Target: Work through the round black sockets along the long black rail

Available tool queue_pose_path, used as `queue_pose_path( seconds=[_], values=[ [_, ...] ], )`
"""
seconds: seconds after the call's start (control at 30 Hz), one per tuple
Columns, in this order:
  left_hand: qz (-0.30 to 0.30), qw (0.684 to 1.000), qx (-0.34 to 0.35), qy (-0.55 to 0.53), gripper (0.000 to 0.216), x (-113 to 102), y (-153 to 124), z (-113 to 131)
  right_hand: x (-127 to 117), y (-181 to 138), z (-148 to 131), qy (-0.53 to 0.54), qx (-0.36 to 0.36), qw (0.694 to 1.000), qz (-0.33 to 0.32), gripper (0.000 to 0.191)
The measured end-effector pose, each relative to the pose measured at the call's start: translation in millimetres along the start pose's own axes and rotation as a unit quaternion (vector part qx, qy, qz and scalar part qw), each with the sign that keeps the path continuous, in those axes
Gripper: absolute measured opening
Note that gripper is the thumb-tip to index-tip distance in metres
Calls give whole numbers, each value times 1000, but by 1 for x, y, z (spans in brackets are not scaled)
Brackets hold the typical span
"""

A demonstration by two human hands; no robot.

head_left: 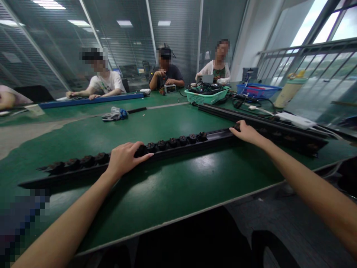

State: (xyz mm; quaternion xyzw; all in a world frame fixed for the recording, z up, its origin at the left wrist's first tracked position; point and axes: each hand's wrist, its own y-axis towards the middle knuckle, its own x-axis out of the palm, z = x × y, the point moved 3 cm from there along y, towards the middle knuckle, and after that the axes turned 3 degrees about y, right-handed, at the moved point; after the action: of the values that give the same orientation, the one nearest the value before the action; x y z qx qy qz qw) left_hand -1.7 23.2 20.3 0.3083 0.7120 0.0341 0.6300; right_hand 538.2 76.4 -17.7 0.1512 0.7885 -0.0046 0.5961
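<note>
Here: left hand (124,158) curled around rounded black knob (141,150) | right hand (245,131) pinching dark piece (236,127) | long, slim black rail (219,136)

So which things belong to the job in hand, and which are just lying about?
Seemingly in use: black rail, its round parts, left hand, right hand.

Seemingly lying about: grey-blue bundle, green basket, blue basket, white block.

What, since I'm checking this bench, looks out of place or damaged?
The black rail looks uneven: its round black parts sit in a close row, but a bare stretch shows before the right hand. No spill shows; fine damage is too small to tell.
</note>
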Motion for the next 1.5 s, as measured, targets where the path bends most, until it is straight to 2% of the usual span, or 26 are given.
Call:
queue_pose_path(
  seconds=[0.1, 0.3, 0.47, 0.63, 1.2, 1.5],
  values=[
    [3, 1000, -2, -1, 75, 0, 0, 1, 0, -1, 6, 18, -16, 1000, 5, 73],
    [-2, 1000, -3, 2, 75, -2, 0, 3, 9, -6, 12, 69, 6, 995, 72, 59],
    [1, 1000, -2, 2, 73, -3, 0, 3, 13, -6, 11, 79, -25, 990, 111, 53],
    [-3, 1000, -3, -3, 77, 0, 0, 1, 13, -8, 9, 86, -43, 989, 115, 56],
    [-1, 1000, -1, -18, 75, -2, 0, 1, 13, -7, 9, 89, -35, 985, 140, 50],
    [2, 1000, 3, -14, 77, -1, 0, 1, 8, -7, 17, 130, 9, 980, 152, 50]
  ],
)
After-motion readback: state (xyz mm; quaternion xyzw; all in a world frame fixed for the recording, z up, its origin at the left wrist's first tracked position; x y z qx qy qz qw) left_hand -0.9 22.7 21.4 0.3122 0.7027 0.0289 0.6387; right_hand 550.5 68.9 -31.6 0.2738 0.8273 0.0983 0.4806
